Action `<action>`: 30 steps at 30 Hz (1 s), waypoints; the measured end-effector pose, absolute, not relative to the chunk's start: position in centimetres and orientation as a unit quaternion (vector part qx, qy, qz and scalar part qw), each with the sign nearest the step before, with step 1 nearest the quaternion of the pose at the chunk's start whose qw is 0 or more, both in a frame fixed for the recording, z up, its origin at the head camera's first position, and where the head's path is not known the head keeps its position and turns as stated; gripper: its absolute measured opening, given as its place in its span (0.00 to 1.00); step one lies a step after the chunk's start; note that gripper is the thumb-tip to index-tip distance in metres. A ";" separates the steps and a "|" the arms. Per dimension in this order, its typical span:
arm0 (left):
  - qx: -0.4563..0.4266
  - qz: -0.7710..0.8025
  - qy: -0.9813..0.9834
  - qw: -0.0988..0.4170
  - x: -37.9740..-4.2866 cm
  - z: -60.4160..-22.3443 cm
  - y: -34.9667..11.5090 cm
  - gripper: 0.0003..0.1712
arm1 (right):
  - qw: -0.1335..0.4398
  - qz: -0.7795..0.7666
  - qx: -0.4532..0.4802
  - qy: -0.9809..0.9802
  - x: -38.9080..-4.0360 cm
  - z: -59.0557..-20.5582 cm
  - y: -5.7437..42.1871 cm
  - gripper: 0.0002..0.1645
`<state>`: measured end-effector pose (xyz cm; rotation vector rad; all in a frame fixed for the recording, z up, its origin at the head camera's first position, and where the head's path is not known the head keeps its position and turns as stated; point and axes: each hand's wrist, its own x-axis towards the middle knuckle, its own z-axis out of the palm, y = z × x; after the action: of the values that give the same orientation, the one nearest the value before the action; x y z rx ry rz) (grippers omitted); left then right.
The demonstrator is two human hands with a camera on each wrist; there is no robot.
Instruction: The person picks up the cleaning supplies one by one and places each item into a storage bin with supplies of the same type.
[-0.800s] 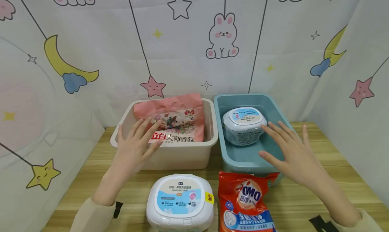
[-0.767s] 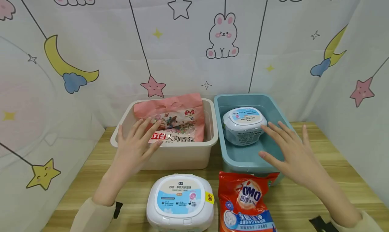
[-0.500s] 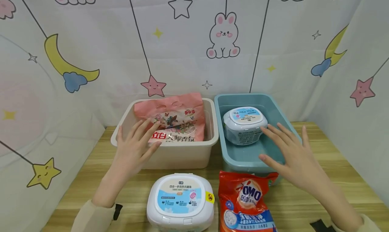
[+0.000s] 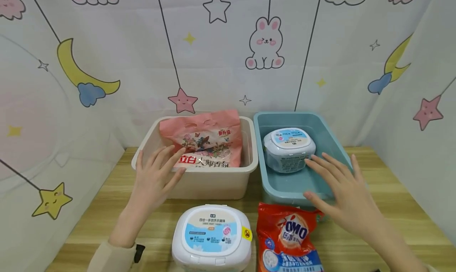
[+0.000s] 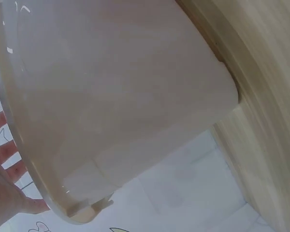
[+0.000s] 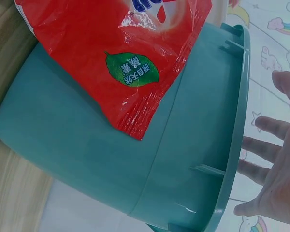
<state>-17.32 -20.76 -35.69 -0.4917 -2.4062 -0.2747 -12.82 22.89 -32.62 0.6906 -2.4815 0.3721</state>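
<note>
My left hand (image 4: 154, 181) hovers with spread fingers over the front left of a cream plastic basin (image 4: 210, 185), holding nothing. In that basin a pink laundry detergent bag (image 4: 204, 139) leans upright. My right hand (image 4: 347, 189), also spread and holding nothing, is over the front right of a blue-green basin (image 4: 281, 196). Inside it sits a white lidded tub (image 4: 290, 139) with a blue label. From the wrist views, the left fingers (image 5: 7, 151) show just beyond the cream rim, and the right fingers (image 6: 263, 149) beyond the blue-green rim.
A second white lidded tub (image 4: 211, 236) stands on the wooden table (image 4: 388, 208) before the cream basin. Right of it, a red OMO detergent bag (image 4: 288, 236) leans against the blue-green basin. A white curtain (image 4: 221, 58) with cartoon prints closes the back and sides.
The head view has shifted slightly, so the whole scene sits a little differently in it. Both hands keep nearly the same place, with fingers a bit more bent. The basins and packages stay put.
</note>
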 end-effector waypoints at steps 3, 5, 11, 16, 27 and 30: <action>-0.193 -0.110 -0.913 0.343 -17.3 -36.1 -20.9 0.30 | 0.279 0.141 0.271 -0.910 -12.6 -32.9 22.7 0.42; -0.195 -0.111 -0.909 0.352 -17.3 -36.3 -21.0 0.32 | 0.282 0.142 0.280 -0.906 -12.4 -33.1 22.6 0.41; -0.191 -0.114 -0.902 0.370 -17.1 -37.0 -21.4 0.36 | 0.294 0.147 0.304 -0.894 -11.7 -33.4 22.2 0.38; -0.196 -0.112 -0.898 0.378 -17.1 -37.3 -21.7 0.36 | 0.302 0.149 0.329 -0.882 -10.9 -33.6 21.9 0.37; -0.212 -0.120 -0.869 0.431 -17.3 -37.7 -22.0 0.30 | 0.350 0.160 0.378 -0.842 -10.1 -34.8 21.3 0.34; -0.211 -0.117 -0.867 0.436 -17.2 -37.9 -22.2 0.29 | 0.358 0.159 0.384 -0.836 -9.8 -35.4 21.3 0.32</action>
<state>-17.17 -22.15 -37.86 -0.5258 -2.1575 -0.2917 -9.82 21.32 -35.39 0.9910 -2.1576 0.4112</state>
